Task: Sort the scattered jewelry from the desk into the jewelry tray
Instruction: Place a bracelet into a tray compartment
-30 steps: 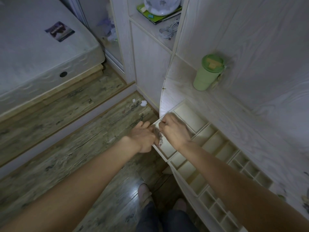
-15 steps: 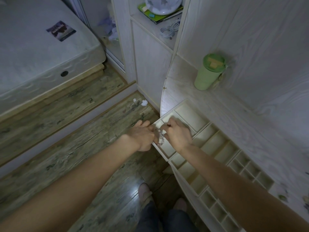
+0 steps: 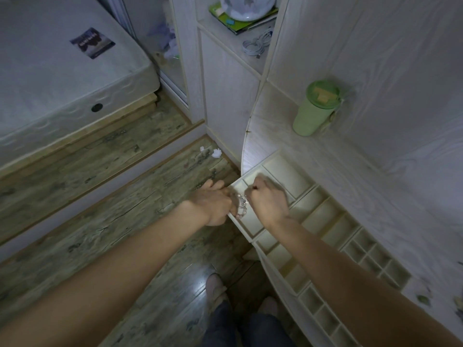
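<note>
A dim bedroom: worn wood-plank floor (image 3: 105, 196), a white quilted mattress (image 3: 62, 78) on a low wooden base at the upper left, and pale wood-grain cabinetry rising on the right. Against that cabinetry runs a curved white wood-grain table (image 3: 350, 176), carrying a long cream jewelry tray (image 3: 323, 216) divided into many compartments, large ones at its far end and small square ones toward the near right. A light green lidded cup (image 3: 316, 108) stands upright on the table well beyond the tray, close to the wall.

Both hands meet over the tray's far left corner. The left hand (image 3: 213, 204) sits at the tray's outer edge, its grip curled; the right hand (image 3: 268, 199) is above the tray's end compartments, its grip likewise curled. Between them hangs a pale beaded bracelet (image 3: 242, 205), a short string of whitish and pinkish beads, held by fingers of both hands just above the tray's corner compartment and not lying in it. Which fingers pinch it is hidden.

At the far right edge of the table lie a few small dark scattered pieces (image 3: 423, 298), too blurred to identify. In an open shelf above, a coiled white cable (image 3: 255, 45) lies beside a green book (image 3: 240, 23).
</note>
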Demonstrator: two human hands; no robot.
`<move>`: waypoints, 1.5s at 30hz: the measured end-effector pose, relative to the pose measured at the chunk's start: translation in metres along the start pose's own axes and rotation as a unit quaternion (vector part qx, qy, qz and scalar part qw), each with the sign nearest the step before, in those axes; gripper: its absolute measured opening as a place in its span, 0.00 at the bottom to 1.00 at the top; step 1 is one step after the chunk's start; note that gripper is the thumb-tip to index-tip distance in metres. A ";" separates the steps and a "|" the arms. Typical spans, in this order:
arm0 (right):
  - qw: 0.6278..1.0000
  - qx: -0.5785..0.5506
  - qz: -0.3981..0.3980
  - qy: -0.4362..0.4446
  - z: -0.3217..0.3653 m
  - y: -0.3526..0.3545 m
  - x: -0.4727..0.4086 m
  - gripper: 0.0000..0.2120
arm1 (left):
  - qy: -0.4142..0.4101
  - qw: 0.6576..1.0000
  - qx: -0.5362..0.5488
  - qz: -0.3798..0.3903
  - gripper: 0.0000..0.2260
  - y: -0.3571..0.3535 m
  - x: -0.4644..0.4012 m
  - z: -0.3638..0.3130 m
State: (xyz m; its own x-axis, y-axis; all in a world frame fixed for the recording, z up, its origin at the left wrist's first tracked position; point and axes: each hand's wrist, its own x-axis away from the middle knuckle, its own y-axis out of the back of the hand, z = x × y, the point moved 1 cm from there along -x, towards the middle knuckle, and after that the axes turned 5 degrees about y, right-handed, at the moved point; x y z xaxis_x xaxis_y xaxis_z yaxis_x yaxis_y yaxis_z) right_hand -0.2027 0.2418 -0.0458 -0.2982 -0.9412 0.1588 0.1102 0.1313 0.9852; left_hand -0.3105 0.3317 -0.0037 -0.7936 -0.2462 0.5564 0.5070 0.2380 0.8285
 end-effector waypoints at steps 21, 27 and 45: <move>1.000 0.004 0.007 0.013 0.000 0.004 0.003 0.12 | -0.012 1.000 0.004 -0.009 0.24 -0.006 0.000 0.000; 1.000 -0.018 0.001 0.004 0.001 0.008 0.002 0.11 | -0.002 1.000 0.000 -0.012 0.22 -0.005 0.002 0.000; 0.996 0.002 0.050 -0.070 0.022 0.007 -0.003 0.08 | -0.005 1.000 0.006 -0.019 0.22 -0.009 0.004 0.002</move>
State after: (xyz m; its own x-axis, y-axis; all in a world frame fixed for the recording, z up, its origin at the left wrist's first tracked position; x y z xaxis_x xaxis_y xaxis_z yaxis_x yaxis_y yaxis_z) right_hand -0.2217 0.2519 -0.0382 -0.4155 -0.8705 0.2638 0.1418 0.2245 0.9641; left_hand -0.3190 0.3306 -0.0095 -0.8156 -0.2452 0.5240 0.4730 0.2391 0.8480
